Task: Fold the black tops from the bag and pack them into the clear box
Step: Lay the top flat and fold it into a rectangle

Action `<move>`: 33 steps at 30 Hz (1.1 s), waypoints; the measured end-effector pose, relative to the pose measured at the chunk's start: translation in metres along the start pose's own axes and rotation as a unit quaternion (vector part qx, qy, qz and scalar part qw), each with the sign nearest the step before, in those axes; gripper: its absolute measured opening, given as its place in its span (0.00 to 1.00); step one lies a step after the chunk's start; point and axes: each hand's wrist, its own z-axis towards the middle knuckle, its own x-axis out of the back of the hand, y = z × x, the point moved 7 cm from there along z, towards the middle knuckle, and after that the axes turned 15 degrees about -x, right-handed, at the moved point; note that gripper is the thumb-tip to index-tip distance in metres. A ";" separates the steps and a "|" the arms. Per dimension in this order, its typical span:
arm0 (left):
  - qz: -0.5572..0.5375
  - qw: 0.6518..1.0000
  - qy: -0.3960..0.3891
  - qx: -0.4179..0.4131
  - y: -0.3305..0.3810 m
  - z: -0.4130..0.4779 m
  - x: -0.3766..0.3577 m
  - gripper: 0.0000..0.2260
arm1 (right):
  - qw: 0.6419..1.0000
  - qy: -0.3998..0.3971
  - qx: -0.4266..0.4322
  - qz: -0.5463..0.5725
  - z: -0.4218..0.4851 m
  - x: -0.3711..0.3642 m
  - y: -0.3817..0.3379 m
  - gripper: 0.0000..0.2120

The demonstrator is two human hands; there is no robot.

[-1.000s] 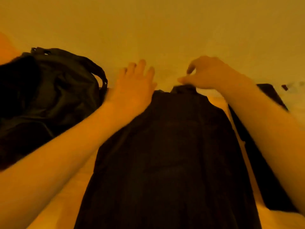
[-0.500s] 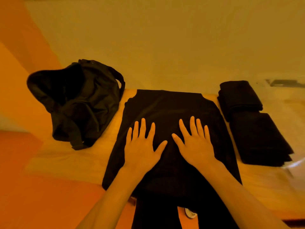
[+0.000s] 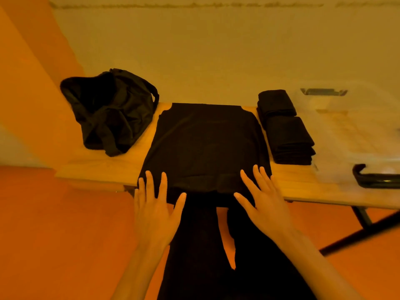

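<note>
Wooden table [image 3: 97, 169] is seen running left to right against a pale wall. One black top [image 3: 205, 144] is laid flat at the table's middle, with its near hem hanging just over the front edge. A black bag [image 3: 112, 113] is slumped at the left end, just beside the top. Its mouth is open toward the camera, but the inside is too dark for contents to be told.

A clear box [image 3: 346, 137] is placed at the right end. Table grain is seen through its wall, and its contents cannot be made out. Dark latches are seen at its far rim [image 3: 323, 92] and near rim [image 3: 376, 178]. Folded tops [image 3: 287, 137] are stacked between the flat top and the box, outside it, in two piles touching each other.

The left hand [image 3: 153, 213] and right hand [image 3: 268, 208] are held apart, with fingers straight and spread. Both are laid flat on the near hem corners of the top, and nothing is gripped.
</note>
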 end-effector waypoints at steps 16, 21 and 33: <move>-0.507 0.817 0.114 0.252 -0.059 -0.024 -0.019 0.10 | 0.862 -0.032 -0.300 0.407 -0.023 -0.012 0.068 0.14; -0.552 0.784 0.148 0.241 -0.064 -0.041 0.005 0.05 | 0.856 0.021 -0.277 0.437 -0.042 0.004 0.067 0.15; -0.505 0.833 0.165 0.151 -0.046 -0.057 0.044 0.14 | 0.827 -0.021 -0.232 0.512 -0.061 0.016 0.056 0.06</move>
